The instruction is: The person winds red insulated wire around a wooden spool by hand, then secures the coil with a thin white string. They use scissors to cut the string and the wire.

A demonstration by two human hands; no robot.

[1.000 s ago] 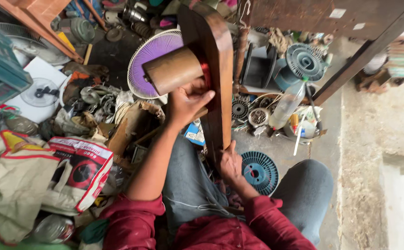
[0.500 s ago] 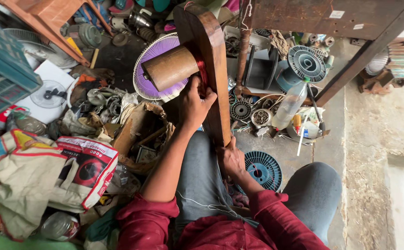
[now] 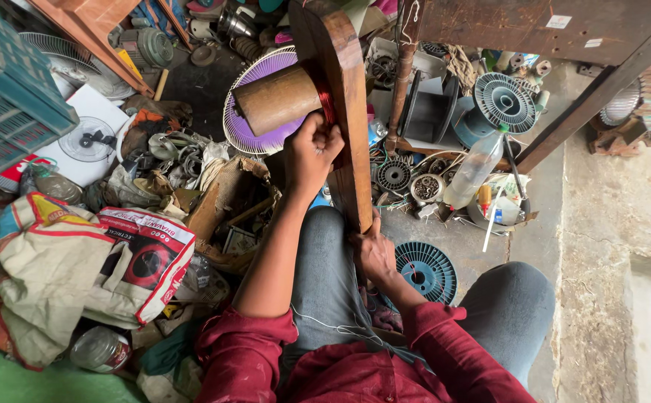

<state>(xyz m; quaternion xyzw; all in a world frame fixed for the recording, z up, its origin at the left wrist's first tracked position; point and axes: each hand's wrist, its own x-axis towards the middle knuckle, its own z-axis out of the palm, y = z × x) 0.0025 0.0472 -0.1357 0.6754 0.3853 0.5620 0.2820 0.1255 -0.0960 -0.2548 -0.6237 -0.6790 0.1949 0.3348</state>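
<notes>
Head view: we sit on the floor, working at an upright wooden board (image 3: 340, 97) with a brown cylinder (image 3: 277, 98) sticking out of its side.

Our left hand (image 3: 312, 149) is closed on the reddish wire winding (image 3: 328, 104) where the cylinder meets the board. Our right hand (image 3: 374, 254) clamps the board's lower end, just beside a teal plastic spool (image 3: 430, 270). Behind the cylinder stands a purple fan guard (image 3: 254, 138).

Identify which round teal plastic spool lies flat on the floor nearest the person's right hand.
The teal plastic spool lying flat beside the right hand, by the knee. The other teal spool stands farther off under the bench.
</notes>
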